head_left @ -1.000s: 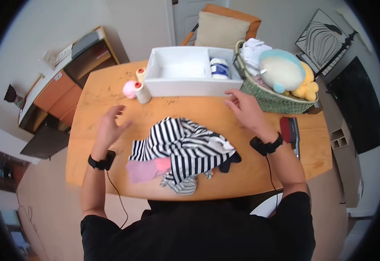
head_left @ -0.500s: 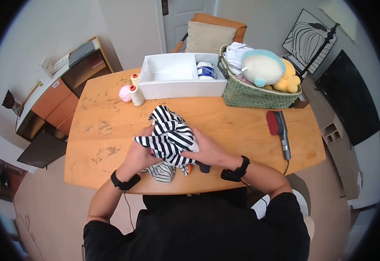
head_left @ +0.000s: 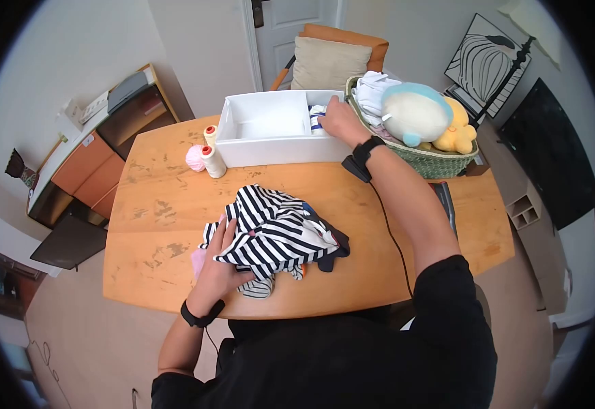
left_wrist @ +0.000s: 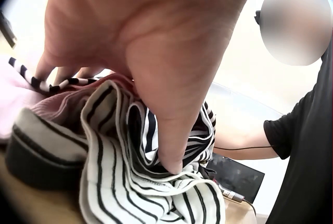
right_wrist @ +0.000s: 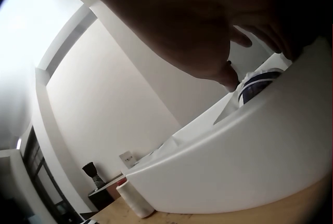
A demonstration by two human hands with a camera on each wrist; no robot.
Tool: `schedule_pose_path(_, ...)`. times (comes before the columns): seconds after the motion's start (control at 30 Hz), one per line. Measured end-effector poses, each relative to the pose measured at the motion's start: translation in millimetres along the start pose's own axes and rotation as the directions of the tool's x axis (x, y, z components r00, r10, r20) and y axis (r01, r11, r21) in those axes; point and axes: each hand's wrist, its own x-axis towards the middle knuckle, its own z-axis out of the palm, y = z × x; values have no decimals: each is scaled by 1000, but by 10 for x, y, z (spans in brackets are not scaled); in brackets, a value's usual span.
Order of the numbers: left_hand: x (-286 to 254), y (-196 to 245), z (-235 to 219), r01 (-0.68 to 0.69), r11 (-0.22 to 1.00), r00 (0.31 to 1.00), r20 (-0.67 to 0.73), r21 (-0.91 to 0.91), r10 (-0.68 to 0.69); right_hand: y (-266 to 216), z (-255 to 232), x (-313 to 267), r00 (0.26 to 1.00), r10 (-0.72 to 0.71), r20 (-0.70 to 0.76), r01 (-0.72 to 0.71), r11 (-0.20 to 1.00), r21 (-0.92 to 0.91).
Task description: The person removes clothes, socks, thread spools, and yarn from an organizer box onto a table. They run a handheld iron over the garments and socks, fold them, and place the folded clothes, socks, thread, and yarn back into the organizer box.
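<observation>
A heap of clothes [head_left: 280, 235] lies on the table before the person, with a black-and-white striped garment on top and pink, dark and grey-striped cloth below. The left hand [head_left: 217, 276] rests on the heap's left side, fingers stretched along the cloth. In the left wrist view its thumb [left_wrist: 171, 141] presses into the striped fabric. Farther off, the right hand [head_left: 344, 123] reaches into the right compartment of a white box [head_left: 280, 153]. Its spread fingers hang over a white roll with a navy band [right_wrist: 260, 84], thumb tip close beside it.
A green woven basket [head_left: 427, 162] holding plush toys and white cloth stands right of the box. Thread cones [head_left: 213, 162] and a pink ball [head_left: 195, 158] stand left of it. A grey-handled brush [head_left: 445, 201] lies partly behind the right forearm.
Both hands came from above the table onto the striped garment and gathered it. Since then the heap has spread out again, and the right hand has moved forward to the box while the left stays.
</observation>
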Motion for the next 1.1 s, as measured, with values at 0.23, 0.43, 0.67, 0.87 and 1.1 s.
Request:
schedule_pose_path(0.23, -192, -30, -448, 78, 990, 997, -4, -121, -79, 158, 267, 207, 1000, -2, -10, 2, 1000, 1)
schedule_pose_path(0.43, 224, 34, -886, -32, 993, 966, -259, -114, 2, -840, -536, -754, 805, -294, -515, 402, 909, 110)
schedule_pose_path(0.67, 998, 366, -1062, -234, 937, 956, -239, -260, 172, -1799, -394, -1851, 770, -598, -221, 552, 451, 701)
schedule_pose_path(0.87, 985, -415, -1031, 38, 933, 977, -183, -359, -110, -1701, -373, -1799, 677, -704, -214, 647, 431, 629)
schedule_pose_path(1.1, 2340, -2246, -1411, 47, 912, 913, -353, -408, -205, -974, -429, -1426, 915, -397, -77, 375, 760, 532)
